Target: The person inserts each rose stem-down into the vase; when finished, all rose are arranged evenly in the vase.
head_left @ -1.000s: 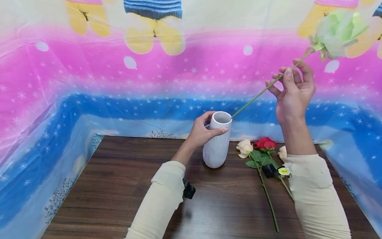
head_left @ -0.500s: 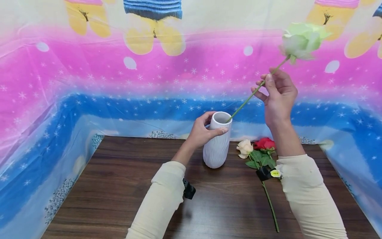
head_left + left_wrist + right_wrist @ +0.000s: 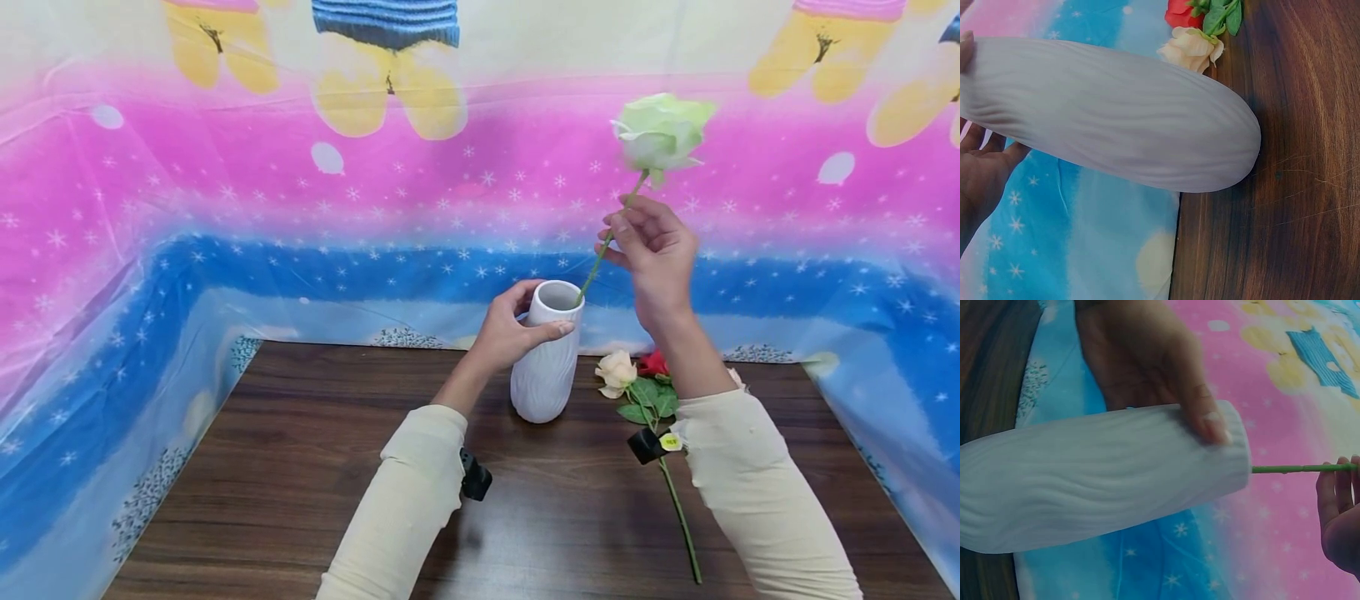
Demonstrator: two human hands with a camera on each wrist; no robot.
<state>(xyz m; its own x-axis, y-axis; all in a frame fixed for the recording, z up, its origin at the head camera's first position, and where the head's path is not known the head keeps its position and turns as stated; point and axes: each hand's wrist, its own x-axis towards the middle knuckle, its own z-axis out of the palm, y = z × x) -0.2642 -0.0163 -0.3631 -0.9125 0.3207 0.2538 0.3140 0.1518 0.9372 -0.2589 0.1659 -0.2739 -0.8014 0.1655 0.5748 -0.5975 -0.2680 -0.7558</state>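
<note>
Hands apart, I see from afar: the left hand (image 3: 510, 327) grips the white vase (image 3: 545, 371) near its rim; the right hand (image 3: 663, 262) pinches the pale green rose (image 3: 662, 133) by its stem (image 3: 594, 275), which meets the vase's mouth (how deep, I can't tell). That vase stands on the wooden table (image 3: 300, 450), a cream rose (image 3: 617, 372) and a red rose (image 3: 652, 364) lying to its right.

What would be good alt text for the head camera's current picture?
A person's right hand pinches a pale green rose, its stem at the rim of a white ridged vase held in the left hand. A cream rose and a partly hidden red rose lie on a dark wooden table.
</note>
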